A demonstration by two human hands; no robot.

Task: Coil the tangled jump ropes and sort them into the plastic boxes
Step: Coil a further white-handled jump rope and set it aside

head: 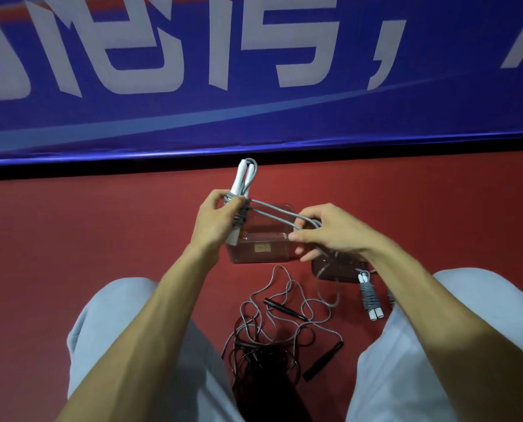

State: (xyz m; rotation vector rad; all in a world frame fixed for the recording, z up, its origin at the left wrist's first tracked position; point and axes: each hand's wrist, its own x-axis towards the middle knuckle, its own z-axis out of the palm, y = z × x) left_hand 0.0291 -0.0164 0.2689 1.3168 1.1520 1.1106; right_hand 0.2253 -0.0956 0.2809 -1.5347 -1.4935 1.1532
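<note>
Hidden bits: the right box (336, 271) is mostly covered by the right wrist. Only its near-left corner shows, and the contents are unreadable. The near end of the tangle (263, 336) runs into shadow between the knees, so I can't count ropes there. Where the rope loop meets the right fingers is hard to read.

Grip: the left hand (213, 220) is clamped round the white handles (242, 175) and the grey turns wound on them. The handle tops poke out the far side of the fist, with one end showing below. The right hand (330, 233) has thumb and forefinger closed on the end of a loop of grey rope (272, 214), other fingers loose. Two strands run taut between the hands, in the air over the left box (263, 248).

Looks: the rope is thin, glossy and grey, and the handles are slim. The left box is clear and stands on the red floor (102, 233). A finished coil (370, 295), same grey and white, lies just beside the right box. The tangle is grey and black cord with black handles, lying nearer than the boxes.
</note>
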